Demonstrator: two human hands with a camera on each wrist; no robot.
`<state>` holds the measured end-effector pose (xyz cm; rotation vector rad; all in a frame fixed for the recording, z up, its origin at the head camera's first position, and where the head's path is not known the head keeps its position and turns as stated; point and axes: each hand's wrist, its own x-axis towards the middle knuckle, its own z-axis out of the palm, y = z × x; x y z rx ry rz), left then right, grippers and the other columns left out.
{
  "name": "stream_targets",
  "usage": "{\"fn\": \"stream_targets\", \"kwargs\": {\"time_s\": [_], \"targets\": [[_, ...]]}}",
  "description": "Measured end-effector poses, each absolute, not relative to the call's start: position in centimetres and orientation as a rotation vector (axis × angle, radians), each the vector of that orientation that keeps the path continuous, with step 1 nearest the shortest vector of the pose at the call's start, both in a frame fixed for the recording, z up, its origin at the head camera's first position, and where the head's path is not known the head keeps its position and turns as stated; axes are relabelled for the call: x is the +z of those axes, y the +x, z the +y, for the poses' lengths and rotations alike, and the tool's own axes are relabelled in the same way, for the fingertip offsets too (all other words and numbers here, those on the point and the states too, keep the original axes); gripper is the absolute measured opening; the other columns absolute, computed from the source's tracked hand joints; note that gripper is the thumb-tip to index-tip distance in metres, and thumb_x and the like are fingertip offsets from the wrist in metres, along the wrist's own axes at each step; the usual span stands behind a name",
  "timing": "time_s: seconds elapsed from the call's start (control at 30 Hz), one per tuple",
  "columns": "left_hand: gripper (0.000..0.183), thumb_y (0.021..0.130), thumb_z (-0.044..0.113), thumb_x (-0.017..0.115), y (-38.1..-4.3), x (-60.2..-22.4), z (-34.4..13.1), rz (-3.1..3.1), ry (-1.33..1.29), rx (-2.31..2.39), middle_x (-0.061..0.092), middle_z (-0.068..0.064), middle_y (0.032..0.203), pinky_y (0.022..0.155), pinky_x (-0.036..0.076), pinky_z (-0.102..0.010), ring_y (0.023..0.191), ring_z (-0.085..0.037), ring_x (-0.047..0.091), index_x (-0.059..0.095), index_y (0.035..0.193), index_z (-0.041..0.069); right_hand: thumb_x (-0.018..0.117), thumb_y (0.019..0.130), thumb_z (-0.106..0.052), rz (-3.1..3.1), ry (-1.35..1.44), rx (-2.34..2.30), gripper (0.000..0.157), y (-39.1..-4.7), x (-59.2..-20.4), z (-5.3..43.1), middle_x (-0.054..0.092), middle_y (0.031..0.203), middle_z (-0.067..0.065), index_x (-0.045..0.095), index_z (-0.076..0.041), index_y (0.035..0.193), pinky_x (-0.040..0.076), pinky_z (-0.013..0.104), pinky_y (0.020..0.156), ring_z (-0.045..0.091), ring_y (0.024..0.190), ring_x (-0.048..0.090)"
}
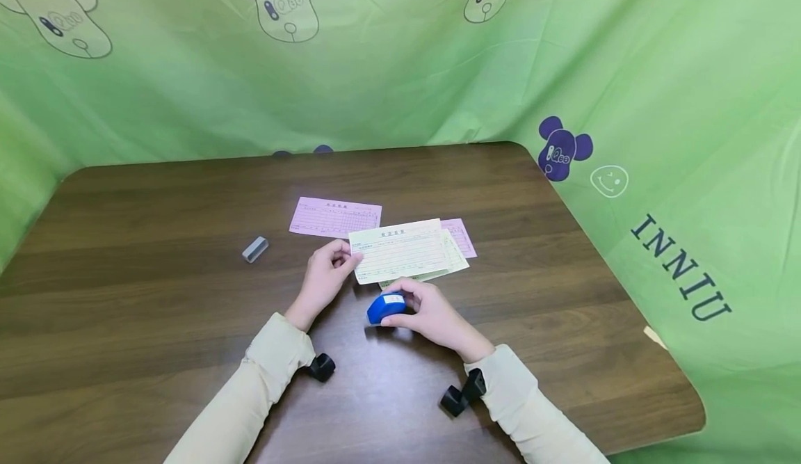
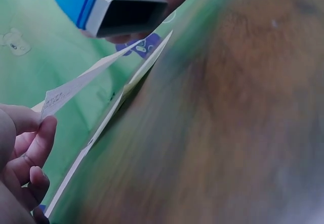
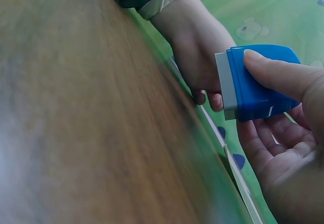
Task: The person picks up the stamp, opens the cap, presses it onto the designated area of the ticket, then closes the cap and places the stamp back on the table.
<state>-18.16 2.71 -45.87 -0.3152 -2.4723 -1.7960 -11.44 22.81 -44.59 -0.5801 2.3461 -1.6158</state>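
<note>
My left hand (image 1: 327, 273) pinches the left edge of a pale printed form (image 1: 400, 252) between thumb and forefinger. In the left wrist view that form (image 2: 76, 88) is lifted at an angle above other papers. With thumb and fingers my right hand (image 1: 432, 311) grips a blue stamp (image 1: 386, 307) just in front of the form. The stamp's grey rectangular end (image 2: 129, 12), with a dark face inside its rim, shows uncovered in the left wrist view. Under the form lies a pale green slip (image 1: 455, 254), partly hidden.
One pink slip (image 1: 334, 218) lies behind the left hand, and another pink slip (image 1: 459, 236) sticks out at the right. A small grey cap (image 1: 255, 249) rests to the left on the brown wooden table (image 1: 156, 297). Green printed cloth (image 1: 388, 88) hangs around the back and right.
</note>
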Motion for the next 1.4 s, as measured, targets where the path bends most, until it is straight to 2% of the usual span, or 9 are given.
{"fn": "stream_targets", "kwargs": {"time_s": [0.17, 0.3, 0.47, 0.77, 0.93, 1.13, 1.4], "targets": [[0.014, 0.088, 0.010, 0.069, -18.2, -45.7, 3.4, -2.492, -0.296, -1.775, 0.058, -0.005, 0.066, 0.059, 0.031, -0.019, 0.060, -0.009, 0.040, 0.062, 0.083, -0.001, 0.074, 0.083, -0.005, 2.341, -0.578, -1.620, 0.035, -11.5, -44.4, 22.8, 0.062, 0.113, 0.022, 0.059, 0.004, 0.113, 0.051, 0.018, 0.086, 0.012, 0.095, 0.062], [0.015, 0.089, 0.016, 0.068, -18.4, -45.8, 3.8, -2.546, -0.286, -1.672, 0.060, -0.003, 0.065, 0.070, 0.031, -0.025, 0.061, -0.010, 0.042, 0.062, 0.083, 0.003, 0.073, 0.083, -0.004, 2.330, -0.581, -1.635, 0.034, -11.5, -44.5, 22.7, 0.062, 0.112, 0.022, 0.059, 0.005, 0.113, 0.051, 0.018, 0.086, 0.006, 0.093, 0.062], [0.016, 0.089, 0.019, 0.068, -18.4, -45.7, 4.2, -2.576, -0.293, -1.610, 0.065, -0.006, 0.067, 0.082, 0.026, -0.035, 0.063, -0.009, 0.044, 0.062, 0.083, 0.006, 0.074, 0.083, -0.004, 2.333, -0.573, -1.638, 0.033, -11.5, -44.4, 22.8, 0.062, 0.112, 0.022, 0.058, 0.005, 0.112, 0.051, 0.017, 0.086, 0.005, 0.093, 0.062], [0.016, 0.087, 0.021, 0.071, -18.2, -45.7, 4.9, -2.606, -0.318, -1.601, 0.072, -0.008, 0.073, 0.082, 0.023, -0.037, 0.067, -0.011, 0.051, 0.064, 0.086, 0.007, 0.073, 0.083, -0.005, 2.346, -0.575, -1.628, 0.032, -11.5, -44.6, 22.9, 0.064, 0.109, 0.020, 0.059, 0.004, 0.111, 0.051, 0.018, 0.086, 0.004, 0.092, 0.062], [0.019, 0.085, 0.025, 0.074, -18.1, -45.7, 4.9, -2.648, -0.350, -1.572, 0.074, -0.007, 0.077, 0.083, 0.022, -0.038, 0.073, -0.016, 0.059, 0.066, 0.088, 0.008, 0.074, 0.084, -0.005, 2.344, -0.564, -1.631, 0.033, -11.4, -44.5, 22.8, 0.064, 0.108, 0.020, 0.059, 0.004, 0.111, 0.051, 0.018, 0.085, 0.004, 0.091, 0.061], [0.017, 0.091, 0.026, 0.066, -18.1, -45.8, 4.8, -2.682, -0.386, -1.525, 0.076, -0.005, 0.080, 0.085, 0.024, -0.039, 0.083, -0.020, 0.068, 0.071, 0.089, 0.010, 0.074, 0.083, -0.006, 2.352, -0.553, -1.616, 0.033, -11.4, -44.4, 22.9, 0.064, 0.106, 0.019, 0.059, 0.004, 0.111, 0.050, 0.017, 0.084, 0.006, 0.089, 0.061], [0.009, 0.088, 0.020, 0.068, -18.2, -45.8, 4.8, -2.692, -0.424, -1.468, 0.072, -0.002, 0.073, 0.083, 0.025, -0.038, 0.065, -0.011, 0.056, 0.072, 0.084, 0.012, 0.074, 0.084, -0.008, 2.358, -0.541, -1.604, 0.034, -11.4, -44.4, 23.0, 0.064, 0.107, 0.018, 0.059, 0.003, 0.112, 0.050, 0.017, 0.085, 0.009, 0.091, 0.061]]}}
